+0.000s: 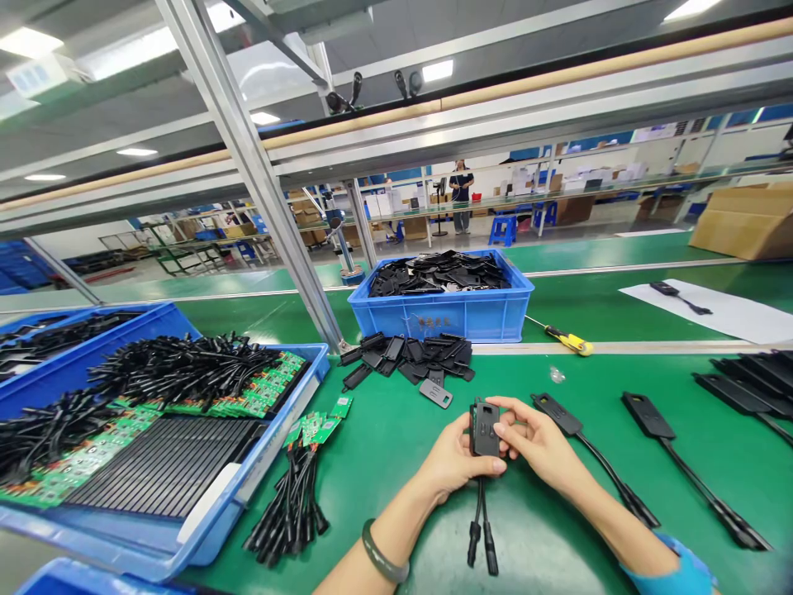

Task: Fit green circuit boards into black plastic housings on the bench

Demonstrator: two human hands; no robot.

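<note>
Between my two hands is a black plastic case (pixel 486 428), upright, with a strip of green circuit board at its left edge and two short black cables (pixel 482 529) hanging below. My left hand (pixel 451 463) grips its left side and lower end, thumb across the bottom. The fingers of my right hand (pixel 531 434) hold its right side and upper corner. Black case parts (pixel 427 355) are piled beyond my hands, one lying nearest (pixel 435 393). Left of them lies a bunch of green boards with black cables (pixel 297 496). Cased units with cables (pixel 557 413) lie to the right.
A blue bin (pixel 439 318) of black parts stands behind the pile. At the left, a blue tray (pixel 315 364) holds boards and cables. A yellow screwdriver (pixel 576 343) lies near the metal strip. White paper (pixel 731 312) bears another unit. A person (pixel 462 194) stands far back.
</note>
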